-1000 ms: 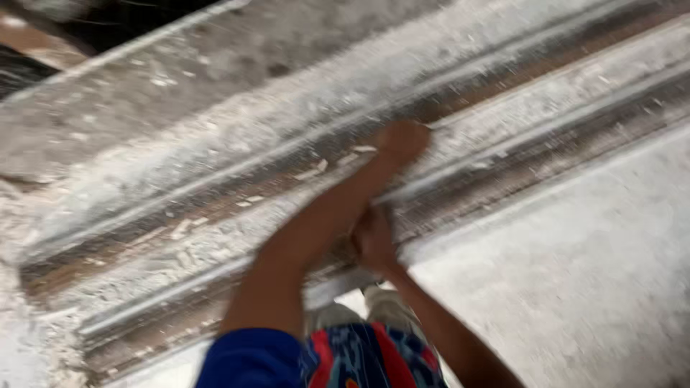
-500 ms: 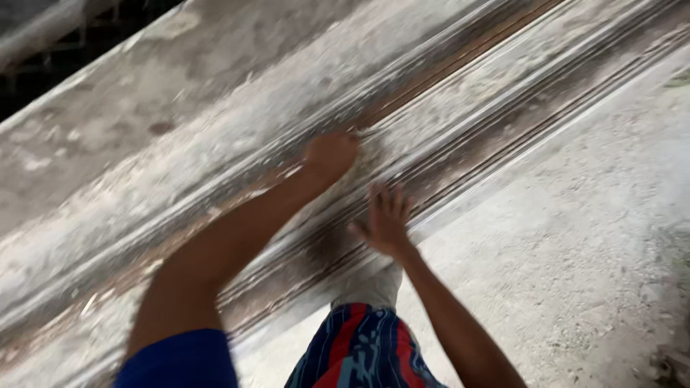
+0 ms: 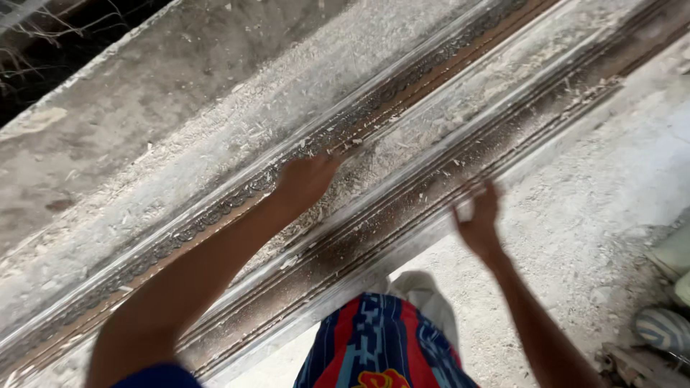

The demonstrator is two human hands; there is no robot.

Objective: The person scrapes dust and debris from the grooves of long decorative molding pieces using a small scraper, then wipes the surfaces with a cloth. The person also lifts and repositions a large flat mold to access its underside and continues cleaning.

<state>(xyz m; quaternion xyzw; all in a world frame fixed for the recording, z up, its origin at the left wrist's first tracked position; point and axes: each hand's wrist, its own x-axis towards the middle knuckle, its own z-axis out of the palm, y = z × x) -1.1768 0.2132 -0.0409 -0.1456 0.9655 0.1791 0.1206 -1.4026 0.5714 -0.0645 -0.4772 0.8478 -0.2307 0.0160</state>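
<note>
1. Looking straight down at a long carved wooden moulding that runs diagonally from lower left to upper right, with ridges, grooves and a band of small ornamental carving along it.
2. The whole moulding is dusted with pale sawdust and wood chips, thickest on the flat strip above the carved band.
3. Left hand is stretched out over the middle of the moulding, resting just below the carved band. It looks loosely curled with the knuckles up, and I can't tell if its grip has anything in it. Probably just pressed on the wood, but the fingers are hidden from here.
4. Right hand is at the near edge of the moulding, fingers spread and a bit blurred, tips touching or just over the lower grooves. Its grip is open with nothing held.
5. Below the arms you can see patterned red and blue shorts and a dusty concrete floor on the right side.
6. Lower right corner has a striped sandal or shoe, well apart from both hands.
</note>
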